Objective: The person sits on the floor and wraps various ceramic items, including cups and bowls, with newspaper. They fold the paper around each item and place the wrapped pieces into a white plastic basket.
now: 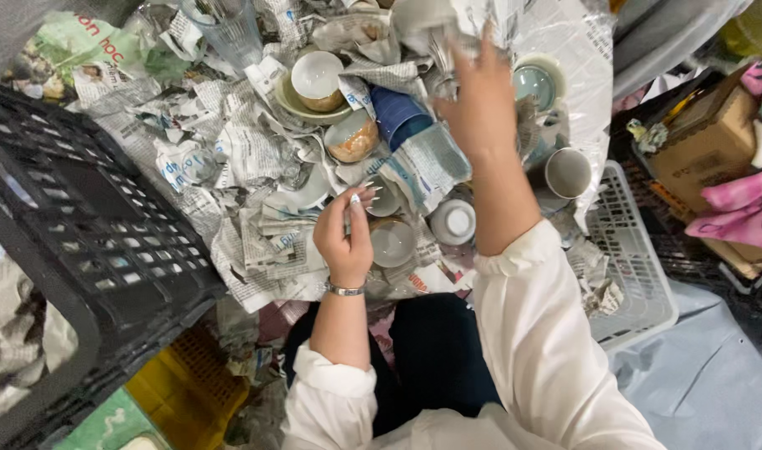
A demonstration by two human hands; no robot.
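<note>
My left hand [345,237] is low in the middle, its fingertips pinched on the rim of a small white cup [385,200] that lies among crumpled newspaper [248,150]. Just below it sits a pale bowl [393,243], with a round white lid-like piece [453,222] to the right. My right hand [483,100] reaches far forward, blurred, its fingers on a crumpled newspaper bundle [427,23] at the top. Near that arm are a dark blue cup [395,117], a brown-glazed bowl [353,137] and a white cup in a saucer [317,82].
A black plastic crate [81,233] fills the left side. A white plastic basket [635,267] stands at the right, next to a cardboard box [706,142] and pink cloth [744,208]. A grey mug [567,172], a pale green cup [534,83] and a clear glass [231,29] lie in the pile.
</note>
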